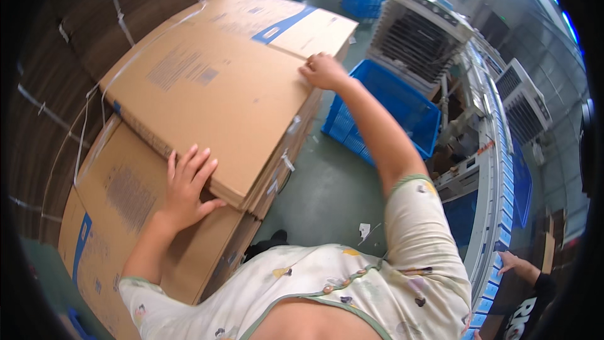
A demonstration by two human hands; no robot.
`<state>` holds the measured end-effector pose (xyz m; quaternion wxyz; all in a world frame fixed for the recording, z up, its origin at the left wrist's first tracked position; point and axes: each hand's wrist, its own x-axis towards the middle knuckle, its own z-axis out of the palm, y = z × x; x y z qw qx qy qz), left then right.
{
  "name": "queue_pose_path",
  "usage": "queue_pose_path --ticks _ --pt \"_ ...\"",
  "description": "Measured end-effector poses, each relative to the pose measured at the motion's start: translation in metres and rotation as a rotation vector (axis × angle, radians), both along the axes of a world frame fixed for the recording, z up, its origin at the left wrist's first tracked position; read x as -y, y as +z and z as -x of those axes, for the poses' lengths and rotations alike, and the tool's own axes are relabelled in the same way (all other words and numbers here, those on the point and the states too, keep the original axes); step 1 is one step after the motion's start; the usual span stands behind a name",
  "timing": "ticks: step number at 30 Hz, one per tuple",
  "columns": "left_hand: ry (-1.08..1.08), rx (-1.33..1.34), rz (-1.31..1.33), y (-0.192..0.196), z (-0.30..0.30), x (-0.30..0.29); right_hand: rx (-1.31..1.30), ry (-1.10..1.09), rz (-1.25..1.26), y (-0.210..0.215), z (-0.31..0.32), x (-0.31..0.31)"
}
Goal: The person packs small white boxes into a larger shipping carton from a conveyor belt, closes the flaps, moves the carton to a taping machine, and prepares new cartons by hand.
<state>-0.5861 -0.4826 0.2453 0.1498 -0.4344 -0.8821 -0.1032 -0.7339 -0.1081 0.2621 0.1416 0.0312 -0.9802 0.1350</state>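
Note:
A stack of flattened brown cardboard boxes point(214, 82) lies tilted in front of me, with white strapping along its left edge. My left hand point(187, 186) rests at the stack's near corner, fingers spread over the top sheet and thumb under the edge. My right hand point(324, 70) reaches out and grips the far right edge of the same top sheet. Another flat cardboard sheet point(126, 214) with blue print lies underneath, nearer to me.
A blue plastic crate point(402, 110) stands on the grey floor to the right of the stack. More blue crates point(362, 0) sit further back. A conveyor line point(497, 170) runs along the right, where another person's hand point(513, 263) shows. Bundled cardboard point(56, 56) rises at left.

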Motion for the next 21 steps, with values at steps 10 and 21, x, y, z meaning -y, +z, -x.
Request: queue_pose_path --ticks 10,21 --pt "0.04 -0.199 0.133 0.02 -0.039 0.029 0.28 0.202 -0.024 0.02 -0.086 0.02" --pt "-0.676 -0.359 -0.291 0.232 -0.013 -0.158 -0.51 0.067 -0.021 0.01 -0.233 -0.122"
